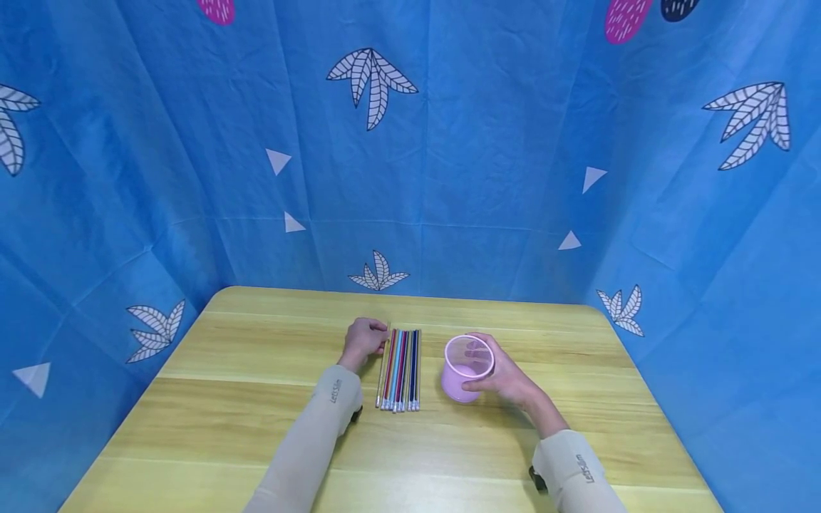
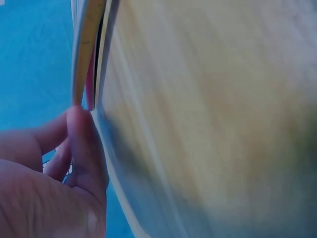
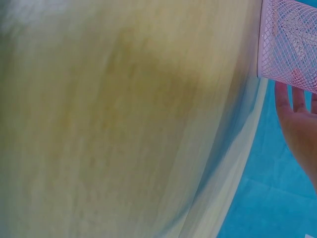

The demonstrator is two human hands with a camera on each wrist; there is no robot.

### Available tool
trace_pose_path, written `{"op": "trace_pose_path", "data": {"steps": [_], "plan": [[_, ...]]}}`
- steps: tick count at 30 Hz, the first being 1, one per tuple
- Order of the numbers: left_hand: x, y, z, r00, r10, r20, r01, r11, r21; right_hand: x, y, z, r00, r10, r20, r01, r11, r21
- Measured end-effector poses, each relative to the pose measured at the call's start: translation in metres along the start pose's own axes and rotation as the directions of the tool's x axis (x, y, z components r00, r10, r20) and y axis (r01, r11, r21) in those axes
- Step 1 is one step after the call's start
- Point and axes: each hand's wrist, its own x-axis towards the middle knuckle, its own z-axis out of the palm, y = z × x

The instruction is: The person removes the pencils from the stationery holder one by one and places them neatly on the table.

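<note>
Pencils (image 1: 403, 370) of several colours lie side by side in a row on the wooden table, their eraser ends toward me. At the row's left edge, my left hand (image 1: 365, 336) pinches the far end of a yellowish pencil (image 1: 383, 377). The left wrist view has thumb and fingertip meeting at the tip of this pencil (image 2: 86, 59), with others close behind it. To the right of the row, my right hand (image 1: 507, 374) grips a pink mesh pencil cup (image 1: 453, 385) around its side. The cup stands upright, and no pencils show inside it.
The wooden table (image 1: 224, 385) has rounded far corners. A blue patterned curtain (image 1: 481, 171) hangs behind it and along both sides.
</note>
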Motion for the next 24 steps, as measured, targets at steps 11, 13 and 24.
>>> {"op": "trace_pose_path", "data": {"steps": [11,13,24], "plan": [[0.0051,-0.0024,0.0024,1.0,-0.009,0.005,0.009,1.0,0.015,0.0015,-0.0001,0.001,0.999,0.038,-0.013,-0.038,0.999,0.009],[0.0058,-0.0027,0.0031,1.0,-0.008,0.007,0.008,1.0,0.016,0.0016,-0.0003,0.0008,0.999,0.038,-0.014,-0.038,0.999,0.007],[0.0095,-0.0065,0.0074,1.0,-0.008,0.014,0.007,0.999,0.052,0.0006,0.0006,0.0008,1.0,0.027,-0.01,-0.027,1.0,0.009]]}}
